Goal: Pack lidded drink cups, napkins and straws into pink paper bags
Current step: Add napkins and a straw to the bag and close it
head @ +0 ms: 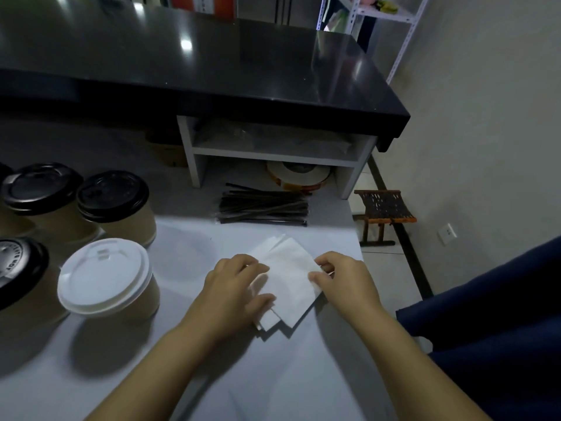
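Napkins in hand on the pale grey counter (303,375); no bagging to be seen yet.

Head view: the left hand (233,287) curls over the small stack of white paper napkins (288,275), holding its left edge; the right hand (343,281) pinches its right corner; brown paper cups, one white-lidded (106,278), stand left; the bundle of dark straws (264,208) lies beyond; no pink bag shows, so packing seems wholly ahead.

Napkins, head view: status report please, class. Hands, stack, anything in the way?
Left hand holds napkins at left; right hand pinches right corner. Fanned on table, unpacked. Straws, cups stand clear; no bag in view.
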Tool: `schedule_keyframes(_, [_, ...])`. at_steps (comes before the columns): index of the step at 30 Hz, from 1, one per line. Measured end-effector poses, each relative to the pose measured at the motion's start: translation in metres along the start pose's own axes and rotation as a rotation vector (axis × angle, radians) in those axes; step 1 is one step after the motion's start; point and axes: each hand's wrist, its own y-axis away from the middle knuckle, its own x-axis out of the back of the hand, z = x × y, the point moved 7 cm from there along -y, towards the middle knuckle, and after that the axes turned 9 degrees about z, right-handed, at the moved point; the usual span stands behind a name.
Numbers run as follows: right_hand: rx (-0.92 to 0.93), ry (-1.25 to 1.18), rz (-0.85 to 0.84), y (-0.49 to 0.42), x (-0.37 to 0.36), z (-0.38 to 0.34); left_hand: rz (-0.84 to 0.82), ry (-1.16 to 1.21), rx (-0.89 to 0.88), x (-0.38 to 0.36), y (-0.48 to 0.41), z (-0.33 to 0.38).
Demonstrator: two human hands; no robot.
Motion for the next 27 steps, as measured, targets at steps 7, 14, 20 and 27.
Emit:
schedule_keyframes(7, [0.038, -0.175, 0.051, 0.007, 0.019, -0.003, 0.047, 0.048, 0.086, 0.005, -0.007, -0.002])
schedule_keyframes(14, [-0.027, -0.406, -0.195, 0.012, 0.004, -0.016, 0.085, 0.117, 0.079, 0.016, -0.014, -0.002])
schedule_keyframes(20, [0.025, -0.070, -0.060, -0.005, -0.003, -0.005, 0.052, 0.189, 0.094, 0.019, -0.011, -0.014])
schedule_keyframes(27, [-0.098, -0.175, -0.126, -0.011, -0.015, 0.001, 0.057, 0.209, 0.094, 0.024, -0.007, -0.021])
